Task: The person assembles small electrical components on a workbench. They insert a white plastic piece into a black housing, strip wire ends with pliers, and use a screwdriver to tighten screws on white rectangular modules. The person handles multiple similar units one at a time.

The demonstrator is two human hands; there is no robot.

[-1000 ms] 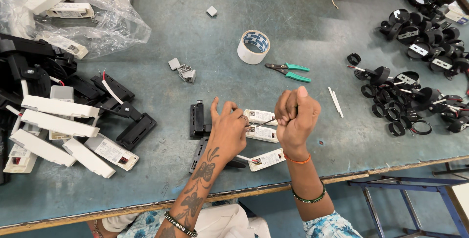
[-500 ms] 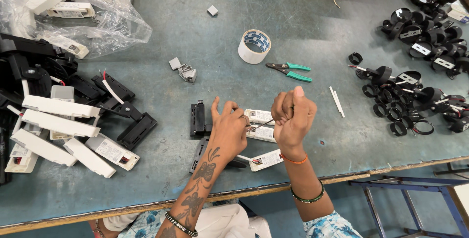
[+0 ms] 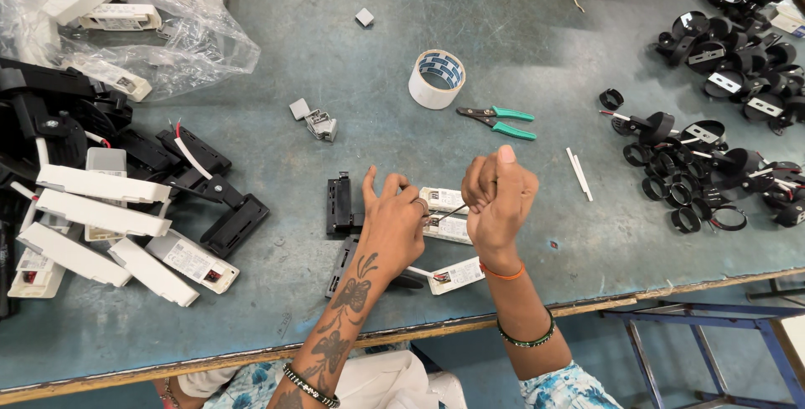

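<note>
Head cam: left hand lies flat, fingers spread, pressing down a small white driver box just below the tape roll. Right hand is a closed fist pinching a thin tool whose tip meets that box. Green pliers sit right of the roll.

1. Your white driver box lies flat near the table's front edge, partly hidden under your left hand.
2. A thin dark wire runs up from it, slanted, into your right fist.
</note>
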